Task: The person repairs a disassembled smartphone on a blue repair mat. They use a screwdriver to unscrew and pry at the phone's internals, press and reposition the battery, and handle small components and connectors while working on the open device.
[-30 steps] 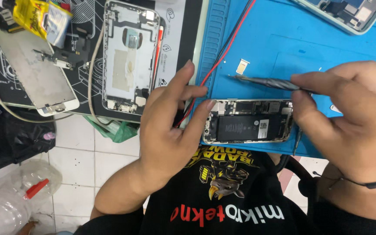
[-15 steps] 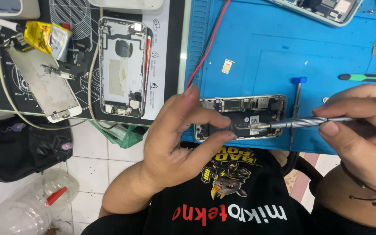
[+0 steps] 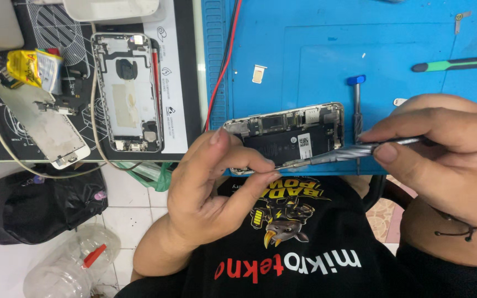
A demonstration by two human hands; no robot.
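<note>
The opened phone (image 3: 288,138) shows its black battery inside. The left hand (image 3: 211,187) pinches its edge; the right hand (image 3: 443,149) grips a screwdriver (image 3: 349,153), still at the phone's near edge.

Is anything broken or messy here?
Yes. The phone under the left hand lies open, its insides bare, while the right hand holds a metal tool to it. Another opened phone and a loose screen lie on the black mat.

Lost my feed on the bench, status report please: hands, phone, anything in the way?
Left hand steadies opened phone on blue mat. Right hand pinches metal tool, tip at phone's near edge. Blue-capped screwdriver lies alongside.
</note>
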